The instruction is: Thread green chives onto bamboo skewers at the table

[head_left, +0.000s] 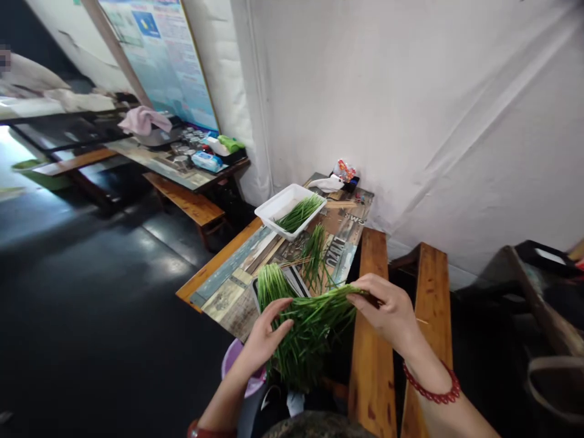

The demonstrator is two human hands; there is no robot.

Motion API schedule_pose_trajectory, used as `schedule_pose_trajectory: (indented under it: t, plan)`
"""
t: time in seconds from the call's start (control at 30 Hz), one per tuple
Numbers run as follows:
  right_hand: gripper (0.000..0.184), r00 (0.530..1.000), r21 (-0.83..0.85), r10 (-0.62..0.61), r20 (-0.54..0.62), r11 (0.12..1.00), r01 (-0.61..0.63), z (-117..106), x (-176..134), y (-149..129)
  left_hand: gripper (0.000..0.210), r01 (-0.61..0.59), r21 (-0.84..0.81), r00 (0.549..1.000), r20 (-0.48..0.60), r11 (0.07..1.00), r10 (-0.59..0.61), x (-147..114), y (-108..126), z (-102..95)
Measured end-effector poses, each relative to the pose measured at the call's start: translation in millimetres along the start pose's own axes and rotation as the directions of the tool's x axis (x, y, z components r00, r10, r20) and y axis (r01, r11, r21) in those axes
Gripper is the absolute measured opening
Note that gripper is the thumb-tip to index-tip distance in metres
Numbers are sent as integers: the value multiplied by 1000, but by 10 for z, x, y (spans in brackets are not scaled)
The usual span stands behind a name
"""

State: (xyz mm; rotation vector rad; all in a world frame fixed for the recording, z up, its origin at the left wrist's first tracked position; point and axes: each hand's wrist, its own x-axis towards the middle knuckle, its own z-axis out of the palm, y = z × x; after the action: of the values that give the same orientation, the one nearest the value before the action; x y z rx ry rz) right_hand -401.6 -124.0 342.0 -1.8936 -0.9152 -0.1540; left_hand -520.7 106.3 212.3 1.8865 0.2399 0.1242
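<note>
My right hand [385, 307] pinches one end of a bunch of long green garlic chives [331, 301], stretched out to the left above the table's near end. My left hand [267, 334] is at the left side of the leaves, thumb and forefinger apart with a gap between them. A thick pile of chives [272, 283] lies on a tray at the table edge, its leaves hanging down toward my lap. Beyond it, a smaller bunch [314, 249] rests on the table near thin wooden sticks [295, 263]. A white plastic tub [269, 214] holds more chives.
The wood-patterned table [228, 298] stands against a white sheet wall [387, 91]. Wooden benches [374, 353] run along its right side. A purple basin [232, 356] is below the near edge. Another table [155, 159] with jars and wipes stands at left; a person [31, 76] is farther back.
</note>
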Motion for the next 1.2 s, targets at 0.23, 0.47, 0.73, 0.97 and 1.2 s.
schedule_pose_trajectory:
  t: [0.23, 0.47, 0.73, 0.97, 1.2]
  plan:
    - [8, 992, 64, -55, 110, 997, 48, -180, 47, 114, 68, -198, 154, 979, -8, 968, 201, -31, 294, 326]
    - [12, 936, 154, -181, 301, 978, 140, -137, -37, -195, 99, -288, 193, 953, -41, 938, 301, -274, 493, 447]
    - [16, 947, 263, 17, 322, 959, -107, -29, 199, 324, 58, 56, -48, 998, 2, 997, -56, -202, 469, 522]
    - [39, 746, 255, 381, 546, 773, -581, 356, 770, 1931, 48, 201, -92, 966, -147, 975, -213, 585, 203, 847]
    - [48, 452, 98, 378, 808, 670, -736, 414, 1509, 3542, 54, 437, -99, 858, -250, 894, -448, 1798, -206, 1514]
